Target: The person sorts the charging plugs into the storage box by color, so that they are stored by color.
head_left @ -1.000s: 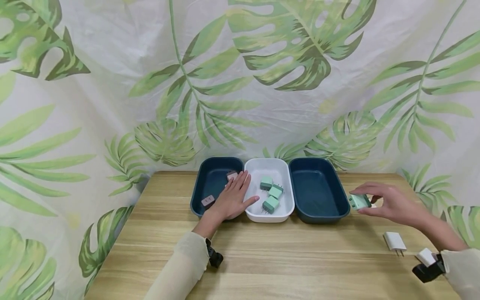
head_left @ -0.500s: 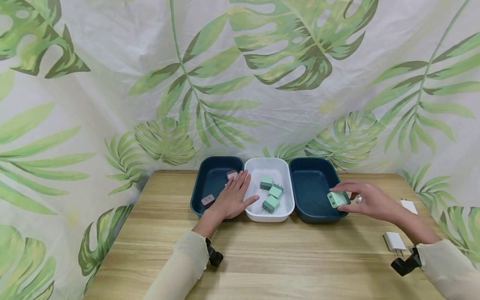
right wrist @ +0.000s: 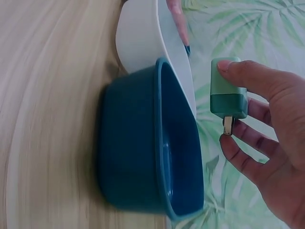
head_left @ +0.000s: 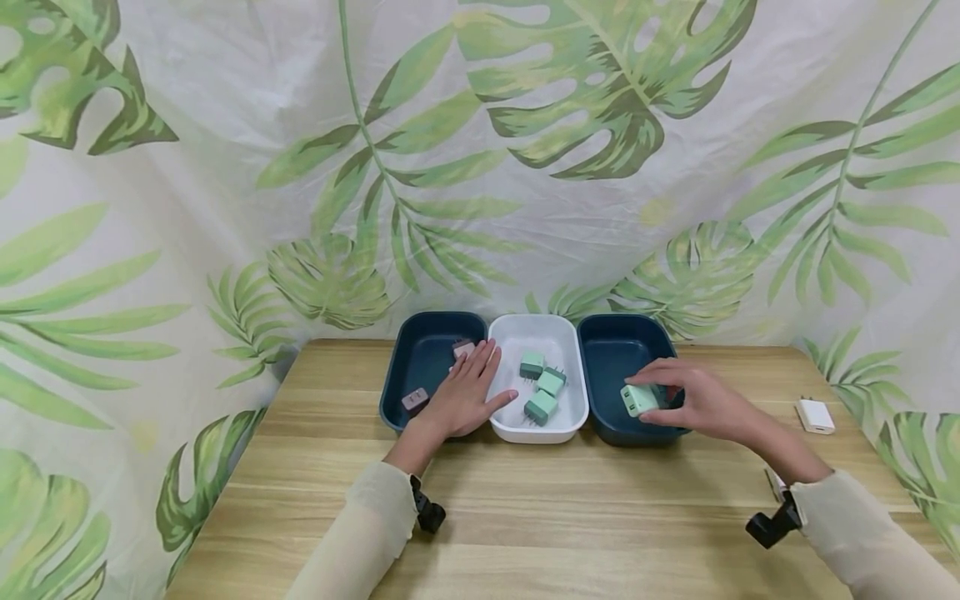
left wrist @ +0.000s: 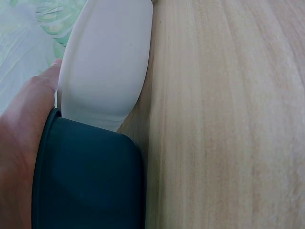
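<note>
Between thumb and fingers my right hand (head_left: 693, 400) pinches a two-tone green plug charger (head_left: 640, 400), held above the right dark blue bin (head_left: 615, 358). The right wrist view shows the charger (right wrist: 228, 88) with its metal prongs toward the fingers. My left hand (head_left: 467, 392) lies with fingers straight across the adjoining rims of the left dark blue bin (head_left: 420, 350) and the white bin (head_left: 502, 333). Several green chargers (head_left: 542, 407) lie in the white bin. Pinkish-brown chargers (head_left: 415, 402) are in the left bin, partly hidden by the left hand.
On the right of the wooden table (head_left: 525, 517) lies a white charger (head_left: 814, 415). Another white charger (head_left: 776, 483) is mostly hidden behind the right wrist. A leaf-print cloth (head_left: 450, 208) hangs right behind the row of bins.
My right hand has carried the green charger leftward, from beside the right dark blue bin to above it. A white charger at the right has come into sight. The left hand stays put.
</note>
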A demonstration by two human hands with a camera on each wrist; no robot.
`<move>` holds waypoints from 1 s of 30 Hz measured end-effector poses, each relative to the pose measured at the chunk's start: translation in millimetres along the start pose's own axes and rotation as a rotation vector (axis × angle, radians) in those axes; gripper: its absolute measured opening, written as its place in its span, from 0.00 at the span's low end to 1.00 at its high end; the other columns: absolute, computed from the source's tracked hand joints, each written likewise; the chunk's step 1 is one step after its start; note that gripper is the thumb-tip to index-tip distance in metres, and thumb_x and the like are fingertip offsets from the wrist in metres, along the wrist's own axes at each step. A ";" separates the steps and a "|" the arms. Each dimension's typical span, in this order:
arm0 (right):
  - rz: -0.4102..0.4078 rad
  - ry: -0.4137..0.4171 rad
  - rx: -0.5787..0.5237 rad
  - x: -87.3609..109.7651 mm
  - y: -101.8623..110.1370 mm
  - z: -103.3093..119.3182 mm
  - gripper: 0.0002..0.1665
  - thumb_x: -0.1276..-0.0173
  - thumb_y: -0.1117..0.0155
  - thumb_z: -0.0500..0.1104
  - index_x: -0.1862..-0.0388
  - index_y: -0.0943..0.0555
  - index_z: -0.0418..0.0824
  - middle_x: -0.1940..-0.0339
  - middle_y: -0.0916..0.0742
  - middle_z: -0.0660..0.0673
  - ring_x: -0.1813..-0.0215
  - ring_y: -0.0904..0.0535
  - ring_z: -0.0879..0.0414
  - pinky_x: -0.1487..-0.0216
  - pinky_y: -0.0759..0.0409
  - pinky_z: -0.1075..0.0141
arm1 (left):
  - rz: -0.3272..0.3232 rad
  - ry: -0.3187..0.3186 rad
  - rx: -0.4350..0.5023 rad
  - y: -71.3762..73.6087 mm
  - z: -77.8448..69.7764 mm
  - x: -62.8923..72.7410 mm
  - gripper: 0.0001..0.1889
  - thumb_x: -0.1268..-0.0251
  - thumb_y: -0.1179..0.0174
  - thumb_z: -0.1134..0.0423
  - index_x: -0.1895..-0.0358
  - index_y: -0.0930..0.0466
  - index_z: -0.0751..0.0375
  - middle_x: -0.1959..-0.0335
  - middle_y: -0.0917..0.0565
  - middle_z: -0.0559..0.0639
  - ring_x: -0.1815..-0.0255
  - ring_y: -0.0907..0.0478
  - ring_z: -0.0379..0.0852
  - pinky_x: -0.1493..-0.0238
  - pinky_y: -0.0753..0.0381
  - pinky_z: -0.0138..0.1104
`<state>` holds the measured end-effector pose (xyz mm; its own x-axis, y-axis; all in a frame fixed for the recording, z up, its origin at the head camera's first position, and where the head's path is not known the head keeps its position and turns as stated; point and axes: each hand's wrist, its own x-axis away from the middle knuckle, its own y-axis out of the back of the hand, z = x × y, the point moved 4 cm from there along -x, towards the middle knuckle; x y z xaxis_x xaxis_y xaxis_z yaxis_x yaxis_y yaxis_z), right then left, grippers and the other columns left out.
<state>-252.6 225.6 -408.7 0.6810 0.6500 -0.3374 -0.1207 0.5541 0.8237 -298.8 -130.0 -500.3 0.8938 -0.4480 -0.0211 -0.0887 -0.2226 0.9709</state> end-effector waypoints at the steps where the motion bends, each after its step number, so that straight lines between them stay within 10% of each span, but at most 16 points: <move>1: 0.000 -0.001 0.000 -1.8 -2.1 0.6 0.26 0.40 0.15 0.41 0.42 0.10 0.43 0.47 0.11 0.49 0.55 0.19 0.63 0.64 0.13 0.63 | 0.001 0.001 0.001 -0.2 -0.1 -0.2 0.48 0.19 0.62 0.29 0.12 0.61 0.58 0.10 0.62 0.53 0.10 0.67 0.51 0.13 0.60 0.51; 30: 0.053 -0.009 -0.090 -54.7 -60.7 17.2 0.25 0.36 0.17 0.42 0.40 0.11 0.41 0.45 0.11 0.47 0.50 0.18 0.55 0.58 0.12 0.62 | 0.000 -0.006 0.003 0.6 -0.7 -1.5 0.47 0.18 0.61 0.30 0.12 0.60 0.59 0.10 0.61 0.54 0.10 0.67 0.50 0.13 0.60 0.51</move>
<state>-270.1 147.5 -432.4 0.6783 0.6752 -0.2900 -0.2209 0.5638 0.7958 -299.9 -128.8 -499.5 0.8912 -0.4531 -0.0229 -0.0898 -0.2257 0.9700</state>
